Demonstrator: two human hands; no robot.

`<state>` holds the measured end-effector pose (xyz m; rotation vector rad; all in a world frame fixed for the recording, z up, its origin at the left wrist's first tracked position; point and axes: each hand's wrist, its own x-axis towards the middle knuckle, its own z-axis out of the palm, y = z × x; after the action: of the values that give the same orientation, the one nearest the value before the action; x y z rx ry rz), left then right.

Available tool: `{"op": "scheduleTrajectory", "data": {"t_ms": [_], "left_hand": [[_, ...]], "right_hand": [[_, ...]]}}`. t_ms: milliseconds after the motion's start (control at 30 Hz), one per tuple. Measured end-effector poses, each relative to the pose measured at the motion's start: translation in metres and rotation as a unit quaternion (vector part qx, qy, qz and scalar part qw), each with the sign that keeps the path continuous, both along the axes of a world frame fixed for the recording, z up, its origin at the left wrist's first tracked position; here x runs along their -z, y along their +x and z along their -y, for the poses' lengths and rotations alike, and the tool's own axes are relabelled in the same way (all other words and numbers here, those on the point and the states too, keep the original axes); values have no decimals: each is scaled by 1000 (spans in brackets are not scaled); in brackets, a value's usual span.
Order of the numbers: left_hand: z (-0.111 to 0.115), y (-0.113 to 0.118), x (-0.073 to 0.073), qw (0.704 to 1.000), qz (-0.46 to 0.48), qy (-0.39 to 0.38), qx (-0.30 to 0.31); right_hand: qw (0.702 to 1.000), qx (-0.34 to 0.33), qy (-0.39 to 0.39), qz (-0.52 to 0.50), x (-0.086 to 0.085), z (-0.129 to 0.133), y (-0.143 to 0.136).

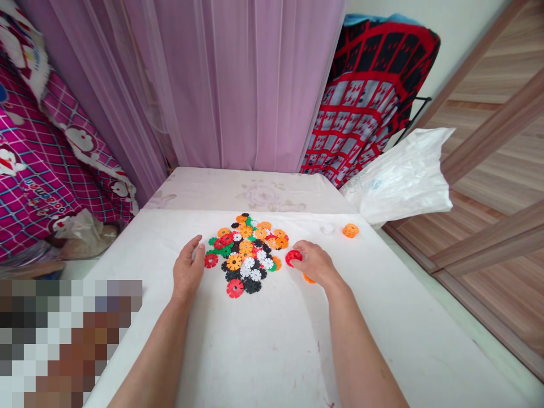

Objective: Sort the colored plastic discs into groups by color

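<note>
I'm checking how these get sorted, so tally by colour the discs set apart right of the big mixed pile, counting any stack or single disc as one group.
Red group: 1, in the right hand
Orange groups: 2, the far one and the near one, partly hidden
White group: 1
Total: 4

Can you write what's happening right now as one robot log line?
left hand: open, beside colorful disc pile | right hand: holding red discs | farther right: orange discs | under everything: white cloth
</note>
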<state>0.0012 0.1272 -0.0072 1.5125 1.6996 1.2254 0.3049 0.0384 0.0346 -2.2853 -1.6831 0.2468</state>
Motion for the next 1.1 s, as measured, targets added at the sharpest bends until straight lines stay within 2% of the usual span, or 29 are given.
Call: {"op": "scheduleTrajectory", "data": {"t_ms": [133,233,333,433,533,767,867,933,1000,1100], "left_hand": [[-1,0,3,1000,1,3,1],[-3,0,6,1000,8,-1,2],[-4,-1,9,1000,11,1,3],[-4,-1,10,1000,16,9,6],[-3,0,10,1000,21,12,11],[-2,1,4,1000,17,1,4],[-1,2,3,1000,18,-1,5],[-1,2,3,1000,22,0,4],[-1,1,4,1000,23,0,5],[-1,1,4,1000,19,-1,7]], "right_hand": [[999,-13,-41,1,-9,1,0],[999,-28,-17,6,-18,1,-15],[993,-112,1,-21,-26,1,-50],[974,-223,-41,-24,-29,5,-93],[959,-275,-59,34,-27,9,-123],[960,-267,-42,71,-9,12,-146],[963,-260,-33,54,-11,9,-142],[972,-233,-17,27,-18,6,-125],[984,-179,4,3,-26,3,-97],[998,-64,13,16,-30,2,-43]]}}
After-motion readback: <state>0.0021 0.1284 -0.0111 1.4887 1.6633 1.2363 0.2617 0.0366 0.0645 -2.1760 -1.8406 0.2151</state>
